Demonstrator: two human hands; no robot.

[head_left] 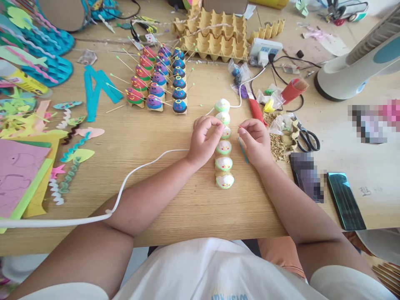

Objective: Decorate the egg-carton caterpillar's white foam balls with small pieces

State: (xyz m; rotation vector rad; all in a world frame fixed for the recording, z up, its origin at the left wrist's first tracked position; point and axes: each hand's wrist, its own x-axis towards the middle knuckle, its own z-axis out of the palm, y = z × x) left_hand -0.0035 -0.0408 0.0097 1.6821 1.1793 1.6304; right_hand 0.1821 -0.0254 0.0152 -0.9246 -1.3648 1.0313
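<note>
A column of white-topped, green-rimmed egg-carton cups point(223, 163) stands in front of me, with small red and yellow marks on several. My left hand point(206, 137) is at the left side of the third cup from the far end, thumb and forefinger pinched together; whatever is between them is too small to make out. To the right of the column, my right hand point(254, 139) pinches a tiny red bit point(240, 127) between thumb and forefinger. A thin blue stick point(243, 150) lies on the table just left of my right hand.
Painted cups with pins point(155, 89) stand in rows at the back left, before egg cartons point(215, 37). Scissors point(308, 139), a phone point(346, 201) and a grey-white appliance point(346, 71) are on the right. A white cable point(137, 168) crosses at left; paper crafts point(21, 171) lie far left.
</note>
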